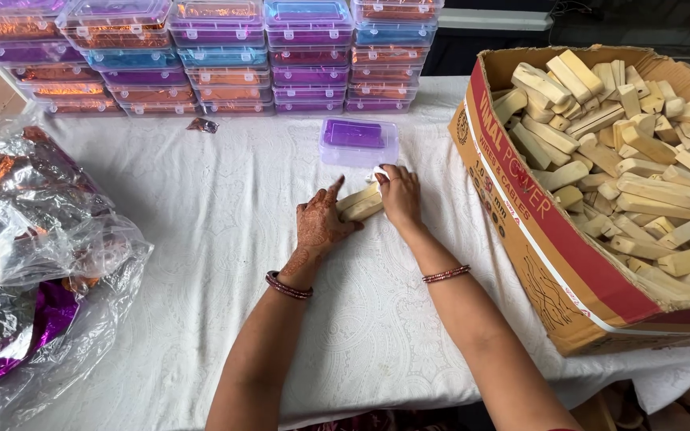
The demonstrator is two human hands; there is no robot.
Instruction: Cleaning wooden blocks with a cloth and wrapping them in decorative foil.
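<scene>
My left hand (321, 223) lies palm down on the white cloth, its fingers against the left end of two pale wooden sticks (358, 203) that lie side by side. My right hand (400, 195) rests on the right end of those sticks, with a small white scrap under its fingertips. Just beyond the sticks stands a small clear plastic box (358, 141) with a purple lining, its lid on.
A big cardboard box (537, 231) full of several pale wooden sticks stands at the right. Stacks of clear boxes (217, 56) with purple, blue and orange contents line the far edge. Crumpled plastic bags with shiny foil (33, 239) lie at the left. A foil scrap (202, 124) lies near the stacks.
</scene>
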